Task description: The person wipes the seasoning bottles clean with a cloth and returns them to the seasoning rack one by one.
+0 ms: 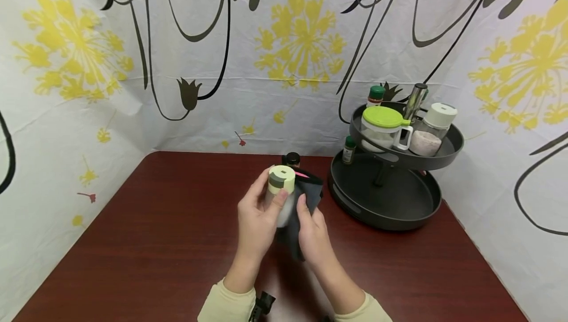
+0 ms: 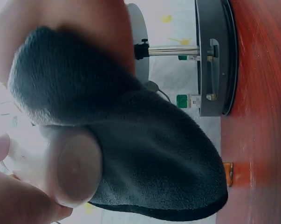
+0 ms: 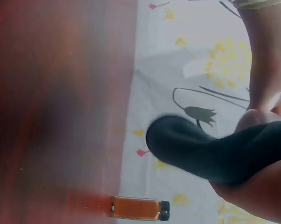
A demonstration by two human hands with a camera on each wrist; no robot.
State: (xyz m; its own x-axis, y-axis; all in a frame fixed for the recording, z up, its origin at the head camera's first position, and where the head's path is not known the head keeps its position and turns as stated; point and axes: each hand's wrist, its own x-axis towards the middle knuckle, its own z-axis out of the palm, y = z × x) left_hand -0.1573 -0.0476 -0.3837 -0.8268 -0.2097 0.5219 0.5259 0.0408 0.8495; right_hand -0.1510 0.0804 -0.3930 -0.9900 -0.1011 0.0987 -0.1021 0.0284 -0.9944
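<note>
Above the table, my left hand grips a small jar with a pale, partly grey cap, thumb at its front. A dark grey cloth is held in my right hand along the right side of the jar. In the left wrist view the jar's round base faces the camera, and the cloth lies right against it. The cloth hangs past the right hand in the right wrist view, where the jar is mostly hidden.
Behind the hands stands a black-capped bottle with orange-brown contents. To the right, a dark two-tier rack carries a green-lidded jar, a white-capped jar, a metallic cylinder and small green-capped bottles. Patterned fabric hangs behind the table.
</note>
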